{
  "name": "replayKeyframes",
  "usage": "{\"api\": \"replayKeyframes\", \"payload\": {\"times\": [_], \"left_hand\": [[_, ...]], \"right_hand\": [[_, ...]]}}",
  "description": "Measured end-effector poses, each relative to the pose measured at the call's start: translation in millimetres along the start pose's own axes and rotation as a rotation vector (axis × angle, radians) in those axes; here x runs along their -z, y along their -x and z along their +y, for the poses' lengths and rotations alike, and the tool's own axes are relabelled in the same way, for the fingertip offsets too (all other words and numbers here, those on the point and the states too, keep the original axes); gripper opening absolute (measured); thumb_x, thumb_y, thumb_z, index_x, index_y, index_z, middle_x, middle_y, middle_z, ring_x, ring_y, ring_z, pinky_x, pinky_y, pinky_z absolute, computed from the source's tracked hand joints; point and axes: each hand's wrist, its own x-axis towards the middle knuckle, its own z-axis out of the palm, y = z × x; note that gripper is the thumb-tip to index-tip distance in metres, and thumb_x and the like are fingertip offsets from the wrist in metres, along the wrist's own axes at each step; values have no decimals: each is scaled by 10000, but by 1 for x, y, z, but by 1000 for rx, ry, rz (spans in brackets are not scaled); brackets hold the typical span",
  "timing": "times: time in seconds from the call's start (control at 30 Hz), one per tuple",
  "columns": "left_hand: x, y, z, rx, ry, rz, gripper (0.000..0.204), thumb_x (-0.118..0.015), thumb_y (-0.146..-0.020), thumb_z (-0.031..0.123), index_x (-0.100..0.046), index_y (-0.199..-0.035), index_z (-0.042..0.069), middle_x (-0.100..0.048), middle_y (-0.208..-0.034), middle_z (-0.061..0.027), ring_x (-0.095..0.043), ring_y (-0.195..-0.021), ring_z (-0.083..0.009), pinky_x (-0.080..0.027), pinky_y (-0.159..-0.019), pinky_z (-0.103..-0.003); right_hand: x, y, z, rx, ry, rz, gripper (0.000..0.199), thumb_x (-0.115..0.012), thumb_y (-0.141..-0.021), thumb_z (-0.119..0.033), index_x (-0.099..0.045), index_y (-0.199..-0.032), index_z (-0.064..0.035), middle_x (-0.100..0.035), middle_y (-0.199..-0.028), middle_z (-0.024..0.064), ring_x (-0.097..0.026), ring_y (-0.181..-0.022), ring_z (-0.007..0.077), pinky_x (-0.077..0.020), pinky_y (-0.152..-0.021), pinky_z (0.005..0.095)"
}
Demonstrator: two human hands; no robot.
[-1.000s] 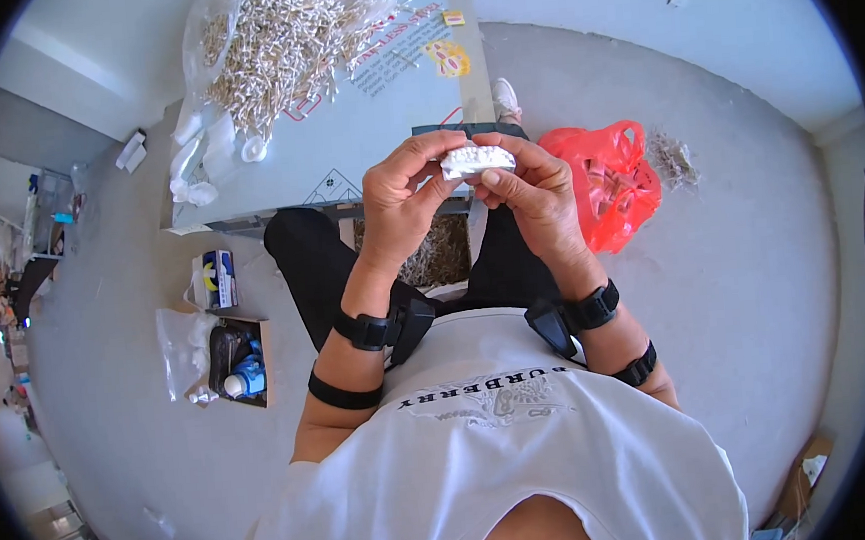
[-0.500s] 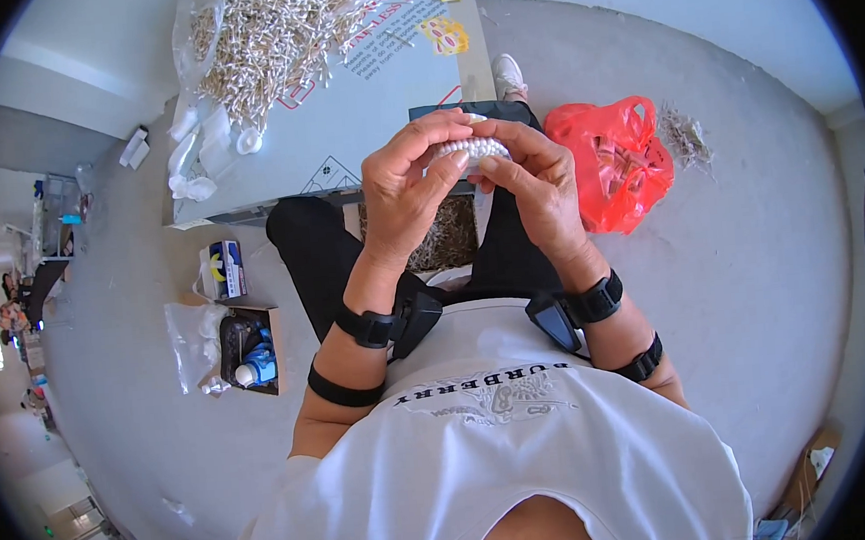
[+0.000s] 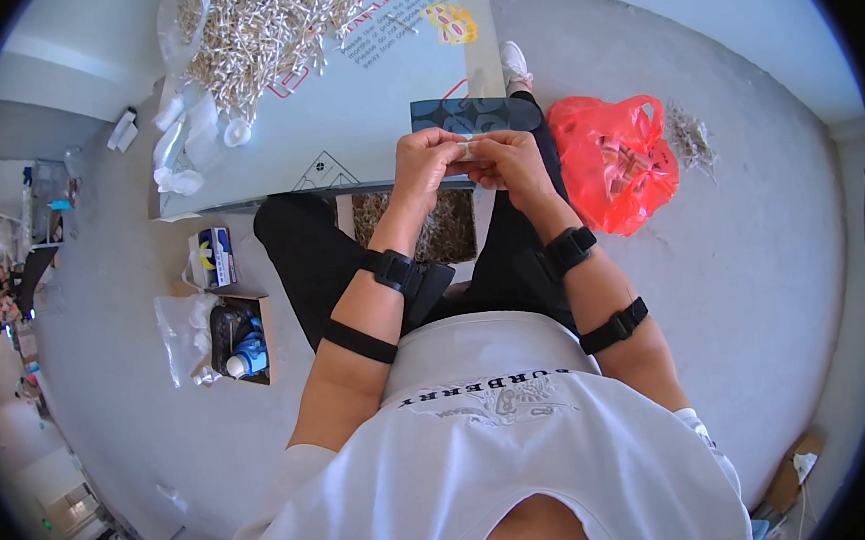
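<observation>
My left hand (image 3: 429, 162) and my right hand (image 3: 508, 160) meet over the near edge of the table, fingers closed and thumbs nearly touching. Between them they pinch a small bundle of cotton swabs (image 3: 466, 151); only a bit of white shows, the rest being covered by my fingers. Just beyond my hands lies a dark sheet with round shapes (image 3: 472, 115). At the far left of the table a big heap of loose cotton swabs (image 3: 261, 36) spills out of a clear plastic bag (image 3: 172, 32).
Crumpled white wrappings (image 3: 179, 152) lie on the table's (image 3: 361, 104) left side. Below its edge, between my legs, stands a box of swabs (image 3: 414, 226). A red plastic bag (image 3: 616, 167) sits on the floor at right. A carton with a blue bottle (image 3: 248, 358) stands at left.
Both hands have come closer together and lower over the table edge. The row of white swab tips that showed between my fingers is now mostly covered. More of the dark sheet shows.
</observation>
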Motion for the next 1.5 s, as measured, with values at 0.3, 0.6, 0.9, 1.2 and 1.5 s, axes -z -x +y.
{"api": "replayKeyframes", "payload": {"times": [0.3, 0.6, 0.9, 1.2, 1.5], "left_hand": [[2, -10, -4, 37, -21, 26, 47, -620, -785, -14, -665, -779, -26, -648, -731, -78, -639, -645, -146, -589, -604, -309], [7, -7, -9, -46, 33, -8, 86, -597, -811, -15, -678, -812, -46, -663, -761, -88, -650, -661, -144, -580, -610, -293], [15, 2, -4, -124, -61, -166, 265, -642, -796, -55, -641, -1060, -38, -666, -965, -96, -655, -878, -160, -551, -818, -291], [10, -1, -9, -243, -364, -172, 320, -721, -782, -31, -674, -1096, 13, -679, -998, -45, -634, -909, -116, -521, -842, -260], [7, -10, -17, -351, -375, -127, 198, -689, -838, 3, -702, -1035, 13, -689, -931, -49, -633, -830, -97, -539, -730, -243]], "right_hand": [[2, -12, -2, -37, 75, 32, 118, -654, -814, -123, -651, -787, -7, -625, -646, 43, -609, -509, 113, -470, -450, 205], [2, -10, 3, 35, 83, 12, 148, -603, -868, -132, -664, -828, -3, -647, -665, 56, -620, -518, 104, -485, -456, 204], [16, -4, 1, -2, -48, -91, 230, -637, -885, -124, -645, -1070, 12, -677, -781, 82, -665, -671, 124, -529, -587, 226], [30, 0, 21, 321, 134, -144, 359, -667, -839, -10, -623, -1195, -25, -659, -795, 24, -616, -721, 73, -492, -638, 213], [23, -4, 21, 510, 169, 45, 144, -637, -861, -5, -714, -982, -12, -645, -759, -9, -552, -675, 45, -456, -609, 206]]}}
